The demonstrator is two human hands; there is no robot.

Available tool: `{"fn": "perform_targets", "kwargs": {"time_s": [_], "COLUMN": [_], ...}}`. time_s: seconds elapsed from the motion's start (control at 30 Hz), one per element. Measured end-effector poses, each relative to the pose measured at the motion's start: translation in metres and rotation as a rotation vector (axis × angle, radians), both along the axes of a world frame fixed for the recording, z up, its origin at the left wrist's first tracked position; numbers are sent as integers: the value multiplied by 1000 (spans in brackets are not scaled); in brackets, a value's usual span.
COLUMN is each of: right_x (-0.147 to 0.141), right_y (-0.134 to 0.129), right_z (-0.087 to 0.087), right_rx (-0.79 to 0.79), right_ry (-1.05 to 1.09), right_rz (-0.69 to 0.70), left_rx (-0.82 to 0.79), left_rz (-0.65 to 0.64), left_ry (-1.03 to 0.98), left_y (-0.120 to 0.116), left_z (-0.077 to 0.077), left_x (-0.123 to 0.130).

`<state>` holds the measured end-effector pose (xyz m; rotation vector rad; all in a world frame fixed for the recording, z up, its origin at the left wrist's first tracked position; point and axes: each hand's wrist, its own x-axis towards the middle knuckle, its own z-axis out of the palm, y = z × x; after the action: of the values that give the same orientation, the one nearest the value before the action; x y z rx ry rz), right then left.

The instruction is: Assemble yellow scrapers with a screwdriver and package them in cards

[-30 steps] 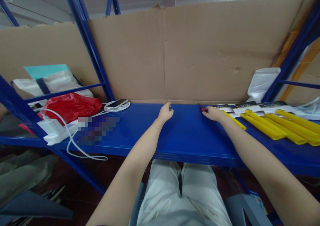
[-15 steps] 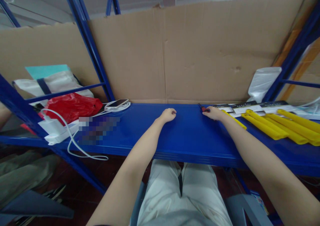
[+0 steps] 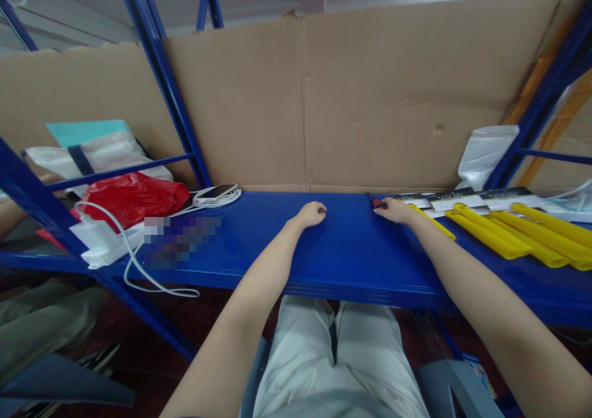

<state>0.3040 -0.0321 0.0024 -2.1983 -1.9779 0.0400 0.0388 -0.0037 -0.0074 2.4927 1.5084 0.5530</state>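
My left hand (image 3: 312, 215) rests on the blue shelf top (image 3: 342, 254), its fingers curled into a loose fist with nothing visible in them. To the right, my right hand (image 3: 393, 211) is closed on a small red-and-black tool (image 3: 380, 203) with a thin dark end pointing away from me. The fingers cover part of it, so its exact kind does not show. Just beyond that hand's wrist lie a yellow strip (image 3: 437, 224) and black-and-white cards (image 3: 411, 201).
Yellow holders (image 3: 490, 233) and a white plastic pouch (image 3: 488, 153) are on the right. On the left are a phone (image 3: 219, 191) on coiled cable, a red plastic bag (image 3: 139, 196) and a white power strip (image 3: 104, 256). Cardboard (image 3: 370, 97) walls the back. Someone's arm (image 3: 10, 216) shows far left.
Both of my hands stay where they were, the right one still closed on the tool. At the far left, the other person's arm has shifted a little.
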Motion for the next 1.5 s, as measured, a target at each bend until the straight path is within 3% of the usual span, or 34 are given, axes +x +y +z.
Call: {"fn": "perform_targets", "kwargs": {"time_s": [0.63, 0.97, 1.13, 1.3, 1.5], "right_x": [-5, 2, 31, 63, 55], "right_y": [-6, -25, -21, -9, -7], "right_z": [4, 32, 39, 31, 12], "right_rx": [-16, -231, -111, -129, -149], "right_ry": [18, 72, -34, -76, -122], "right_rz": [-5, 75, -97, -249, -278], "left_rx": [7, 3, 5, 11, 9], "left_rz": [-5, 1, -6, -11, -8], "left_ry": [31, -28, -6, -2, -9], "left_y": [-1, 0, -1, 0, 0], "left_z": [0, -2, -1, -1, -1], "left_x": [0, 1, 1, 0, 1]}}
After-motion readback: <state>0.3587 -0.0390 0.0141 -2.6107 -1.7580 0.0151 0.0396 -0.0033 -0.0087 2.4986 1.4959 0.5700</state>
